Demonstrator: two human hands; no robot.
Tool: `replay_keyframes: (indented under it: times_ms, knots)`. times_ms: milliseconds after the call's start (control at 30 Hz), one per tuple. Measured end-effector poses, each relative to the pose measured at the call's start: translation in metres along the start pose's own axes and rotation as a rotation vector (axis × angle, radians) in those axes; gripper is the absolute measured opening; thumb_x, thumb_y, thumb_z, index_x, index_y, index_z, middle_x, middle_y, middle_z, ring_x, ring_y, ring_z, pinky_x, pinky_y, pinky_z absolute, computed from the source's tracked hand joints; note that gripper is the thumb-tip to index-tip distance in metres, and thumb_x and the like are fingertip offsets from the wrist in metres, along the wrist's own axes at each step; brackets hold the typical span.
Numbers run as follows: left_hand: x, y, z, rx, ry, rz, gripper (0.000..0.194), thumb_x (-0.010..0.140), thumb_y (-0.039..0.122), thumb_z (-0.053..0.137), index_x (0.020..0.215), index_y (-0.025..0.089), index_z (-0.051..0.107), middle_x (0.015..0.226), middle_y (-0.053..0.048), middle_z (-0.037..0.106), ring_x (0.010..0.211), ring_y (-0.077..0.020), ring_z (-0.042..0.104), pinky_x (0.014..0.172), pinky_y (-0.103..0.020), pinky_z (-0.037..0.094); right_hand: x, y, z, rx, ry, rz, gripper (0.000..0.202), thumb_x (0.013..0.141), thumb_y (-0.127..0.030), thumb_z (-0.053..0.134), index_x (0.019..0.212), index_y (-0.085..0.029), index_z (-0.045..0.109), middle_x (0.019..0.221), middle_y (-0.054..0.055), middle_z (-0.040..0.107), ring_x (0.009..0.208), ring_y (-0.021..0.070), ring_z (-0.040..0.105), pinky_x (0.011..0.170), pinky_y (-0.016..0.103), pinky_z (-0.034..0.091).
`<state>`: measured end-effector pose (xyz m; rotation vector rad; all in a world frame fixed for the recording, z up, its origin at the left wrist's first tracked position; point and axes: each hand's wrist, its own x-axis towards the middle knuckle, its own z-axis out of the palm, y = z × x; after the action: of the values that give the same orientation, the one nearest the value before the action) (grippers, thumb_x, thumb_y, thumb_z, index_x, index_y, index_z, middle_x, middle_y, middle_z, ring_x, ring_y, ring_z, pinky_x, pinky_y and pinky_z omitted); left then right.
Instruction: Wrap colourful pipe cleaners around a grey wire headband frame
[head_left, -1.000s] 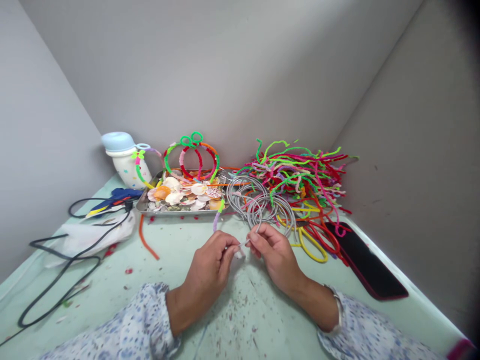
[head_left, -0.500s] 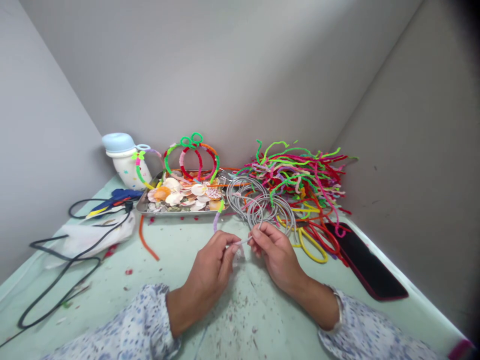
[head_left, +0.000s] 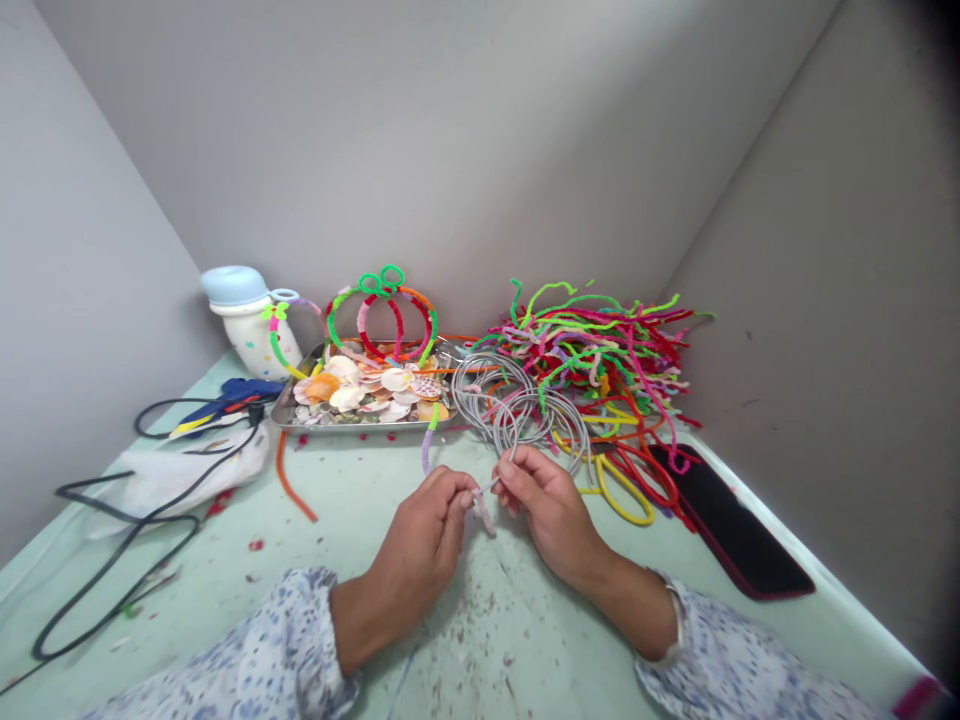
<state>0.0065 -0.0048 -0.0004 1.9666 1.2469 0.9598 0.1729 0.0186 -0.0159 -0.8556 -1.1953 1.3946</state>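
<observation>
Over the middle of the table my left hand pinches a fuzzy pipe cleaner strip. Its lime and lavender end sticks up behind the fingers, and a pale pinkish end hangs out at the fingertips. My right hand, also pinched closed, grips a thin grey wire that runs back toward the grey coils. A short bit of wire bridges the small gap between both hands' fingertips. Whether wire and strip are joined there is hidden by the left fingers.
Behind the hands lies a metal tray of seashells, with pipe cleaner rings standing on it. A white bottle, black cable and plastic bag are left. Tangled pipe cleaners and a phone are right.
The pale end of the strip now shows more clearly, hanging below my left fingertips. My right fingertips have shifted slightly left along the wire. Both hands stay closed.
</observation>
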Motion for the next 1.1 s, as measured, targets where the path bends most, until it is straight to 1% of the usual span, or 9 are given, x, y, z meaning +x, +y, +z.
replay_keyframes:
  times_ms: [267, 400, 533, 733, 900, 1033, 1100]
  knots:
    - [-0.0009, 0.0005, 0.0005, -0.063, -0.027, -0.061, 0.024, 0.098, 0.030, 0.037, 0.086, 0.020, 0.055, 0.058, 0.003, 0.049, 0.053, -0.0150, 0.047, 0.056, -0.027, 0.039, -0.0019, -0.0039, 0.0028, -0.068, -0.004, -0.015, 0.024, 0.086, -0.040, 0.064, 0.076, -0.020, 0.057, 0.067, -0.002, 0.057, 0.058, 0.0116, 0.046, 0.057, 0.025, 0.038]
    - [-0.0011, 0.0014, 0.0006, -0.086, -0.036, -0.094, 0.024, 0.097, 0.030, 0.038, 0.083, 0.020, 0.054, 0.056, 0.004, 0.048, 0.051, -0.0146, 0.045, 0.054, -0.026, 0.038, -0.0019, -0.0037, 0.0022, -0.069, -0.013, -0.002, 0.023, 0.087, -0.040, 0.064, 0.078, -0.020, 0.057, 0.067, -0.003, 0.056, 0.059, 0.0114, 0.046, 0.057, 0.025, 0.037]
    - [-0.0006, 0.0012, 0.0011, -0.114, -0.042, -0.106, 0.023, 0.097, 0.031, 0.038, 0.082, 0.020, 0.052, 0.056, 0.005, 0.047, 0.051, -0.0143, 0.044, 0.053, -0.026, 0.037, -0.0019, -0.0034, 0.0023, -0.068, -0.015, -0.008, 0.023, 0.086, -0.041, 0.064, 0.078, -0.020, 0.057, 0.067, -0.003, 0.057, 0.059, 0.0119, 0.046, 0.057, 0.025, 0.037]
    - [-0.0006, -0.0007, 0.0012, -0.151, -0.086, -0.122, 0.025, 0.098, 0.034, 0.036, 0.082, 0.021, 0.049, 0.057, 0.005, 0.044, 0.051, -0.0138, 0.041, 0.051, -0.025, 0.035, -0.0024, -0.0046, 0.0033, -0.067, -0.024, -0.010, 0.023, 0.086, -0.040, 0.064, 0.077, -0.020, 0.057, 0.067, -0.003, 0.056, 0.059, 0.0120, 0.047, 0.057, 0.025, 0.037]
    - [-0.0027, -0.0045, 0.0021, -0.163, -0.096, -0.109, 0.027, 0.099, 0.037, 0.034, 0.081, 0.021, 0.047, 0.059, 0.005, 0.043, 0.053, -0.0134, 0.041, 0.051, -0.025, 0.035, -0.0020, -0.0057, 0.0037, -0.063, -0.030, -0.019, 0.023, 0.086, -0.040, 0.064, 0.076, -0.020, 0.057, 0.066, -0.003, 0.055, 0.059, 0.0119, 0.046, 0.056, 0.024, 0.037]
    - [-0.0026, -0.0037, 0.0001, -0.191, -0.089, -0.092, 0.025, 0.099, 0.034, 0.036, 0.083, 0.021, 0.049, 0.062, 0.004, 0.045, 0.056, -0.0136, 0.043, 0.055, -0.025, 0.037, -0.0020, -0.0046, 0.0029, -0.062, -0.029, -0.018, 0.023, 0.086, -0.041, 0.064, 0.077, -0.021, 0.057, 0.068, -0.003, 0.057, 0.060, 0.0122, 0.047, 0.057, 0.025, 0.038]
    - [-0.0024, -0.0024, -0.0016, -0.199, -0.094, -0.076, 0.019, 0.097, 0.029, 0.038, 0.085, 0.020, 0.050, 0.067, 0.003, 0.048, 0.061, -0.0140, 0.045, 0.058, -0.025, 0.038, -0.0021, -0.0037, 0.0026, -0.052, -0.023, -0.012, 0.023, 0.086, -0.041, 0.064, 0.077, -0.021, 0.057, 0.068, -0.003, 0.057, 0.060, 0.0121, 0.047, 0.057, 0.025, 0.038]
